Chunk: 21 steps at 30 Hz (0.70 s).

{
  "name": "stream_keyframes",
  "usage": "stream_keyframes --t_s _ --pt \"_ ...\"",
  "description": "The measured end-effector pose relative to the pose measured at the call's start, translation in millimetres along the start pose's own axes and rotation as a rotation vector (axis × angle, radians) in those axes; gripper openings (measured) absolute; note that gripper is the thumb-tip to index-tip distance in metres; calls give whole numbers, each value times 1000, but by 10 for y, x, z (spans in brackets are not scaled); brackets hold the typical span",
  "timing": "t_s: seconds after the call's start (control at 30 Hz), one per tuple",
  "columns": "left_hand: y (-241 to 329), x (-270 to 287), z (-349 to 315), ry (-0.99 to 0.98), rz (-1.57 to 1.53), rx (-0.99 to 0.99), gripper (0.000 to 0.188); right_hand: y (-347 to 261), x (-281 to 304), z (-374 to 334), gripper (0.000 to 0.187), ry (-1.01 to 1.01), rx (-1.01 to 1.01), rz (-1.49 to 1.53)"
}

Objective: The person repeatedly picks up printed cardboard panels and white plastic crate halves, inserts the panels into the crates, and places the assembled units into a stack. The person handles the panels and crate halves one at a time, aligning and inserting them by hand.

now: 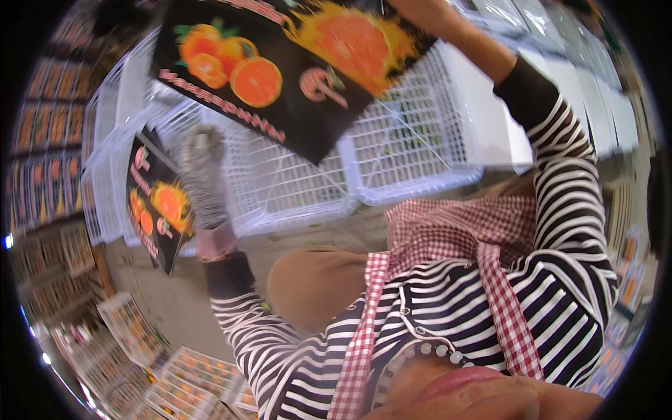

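A large black carton panel (259, 70) printed with orange citrus fruit hangs tilted over the crates, across the upper middle. My right hand (423, 12) is closed at its upper right edge; the fingers are partly cut off by the picture's top. In a grey knitted glove, my left hand (203, 150) is raised below the panel's left part, smeared by motion. Right beside that glove, a smaller-looking black carton (157, 199) with the same fruit print stands slanted. Whether the left fingers grip it does not show.
Pale plastic lattice crates (413, 185) stand in front of me, with bits of green inside one. White boxes (553, 105) line the right. Stacked printed cartons (45, 185) rise at far left, and crates of orange fruit (189, 385) sit at lower left on the grey floor (189, 308).
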<state>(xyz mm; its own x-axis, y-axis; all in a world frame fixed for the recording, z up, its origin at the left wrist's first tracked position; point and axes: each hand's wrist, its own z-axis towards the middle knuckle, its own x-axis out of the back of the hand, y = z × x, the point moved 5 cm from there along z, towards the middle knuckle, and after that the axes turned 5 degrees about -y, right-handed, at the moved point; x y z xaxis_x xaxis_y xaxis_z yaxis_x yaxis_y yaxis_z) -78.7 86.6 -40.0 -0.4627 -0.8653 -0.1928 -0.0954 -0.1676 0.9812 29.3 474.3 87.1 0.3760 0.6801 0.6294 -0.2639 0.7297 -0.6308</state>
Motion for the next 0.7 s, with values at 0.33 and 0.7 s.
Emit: stream_keyframes --t_s 0.33,0.7 --pt "1624 -1497 834 -77 578 -749 59 -563 1630 -528 15 7 364 -305" --pt "437 -3059 -807 -700 1243 -889 22 1392 1482 -1409 16 142 12 -574"
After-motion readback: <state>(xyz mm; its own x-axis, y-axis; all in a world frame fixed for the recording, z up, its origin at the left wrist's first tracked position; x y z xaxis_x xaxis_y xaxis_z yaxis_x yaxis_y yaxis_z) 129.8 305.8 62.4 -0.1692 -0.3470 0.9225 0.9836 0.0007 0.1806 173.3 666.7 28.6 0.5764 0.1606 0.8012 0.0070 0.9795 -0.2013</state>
